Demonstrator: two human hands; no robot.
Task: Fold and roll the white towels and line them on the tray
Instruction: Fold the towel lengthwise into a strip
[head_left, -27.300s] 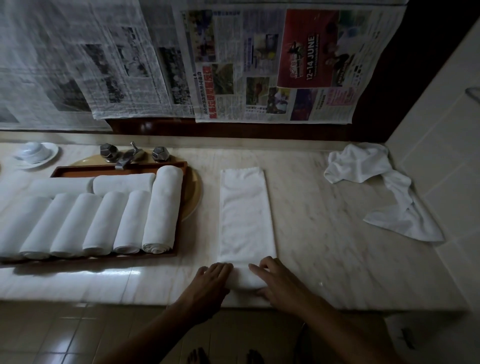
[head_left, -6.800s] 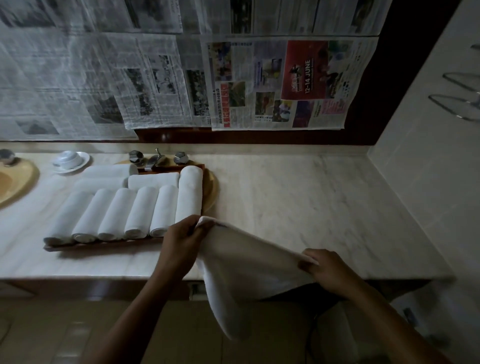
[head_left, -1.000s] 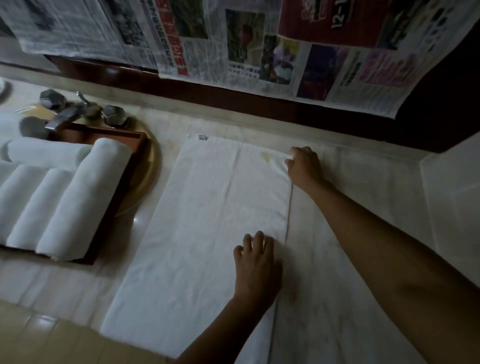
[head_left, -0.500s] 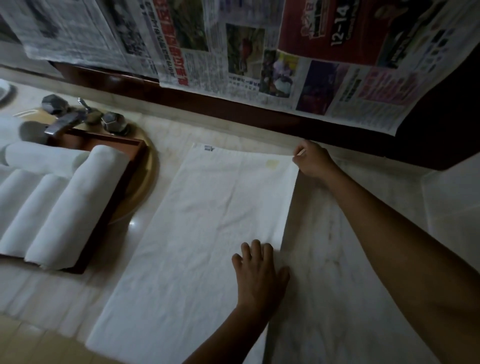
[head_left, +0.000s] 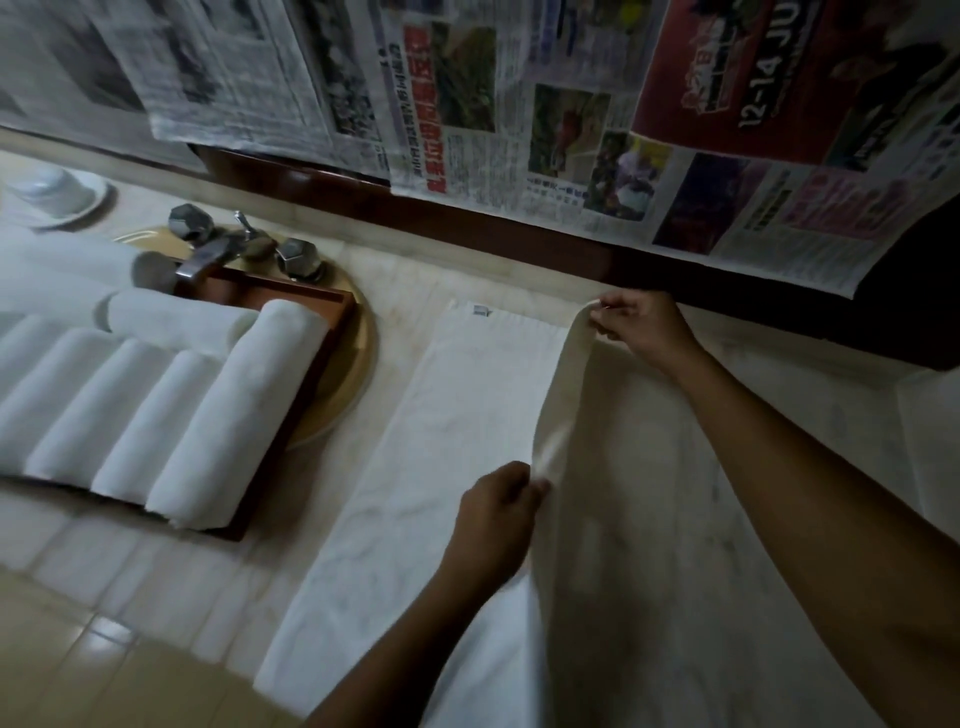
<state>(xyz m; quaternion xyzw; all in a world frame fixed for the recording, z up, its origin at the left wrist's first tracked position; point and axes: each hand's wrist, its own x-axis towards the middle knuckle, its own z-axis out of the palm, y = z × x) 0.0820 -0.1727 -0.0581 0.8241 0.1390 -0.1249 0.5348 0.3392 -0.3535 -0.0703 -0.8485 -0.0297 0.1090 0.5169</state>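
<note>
A white towel (head_left: 447, 441) lies lengthwise on the marble counter, its near end hanging over the front edge. Its right long edge is lifted off the counter. My right hand (head_left: 636, 325) pinches that edge at the far corner. My left hand (head_left: 496, 514) pinches the same edge near the middle. To the left stands the brown wooden tray (head_left: 306, 358) with several rolled white towels (head_left: 228, 415) lying side by side and more rolls across the back.
A metal tap with faceted knobs (head_left: 244, 249) stands behind the tray over a yellowish basin rim (head_left: 353, 384). A white cup on a saucer (head_left: 52, 195) sits far left. Newspaper sheets (head_left: 519, 104) hang on the back wall. Tiled floor shows below the counter edge.
Both hands went from resting on the towel's right edge to pinching it, and they have raised that edge off the counter toward the left.
</note>
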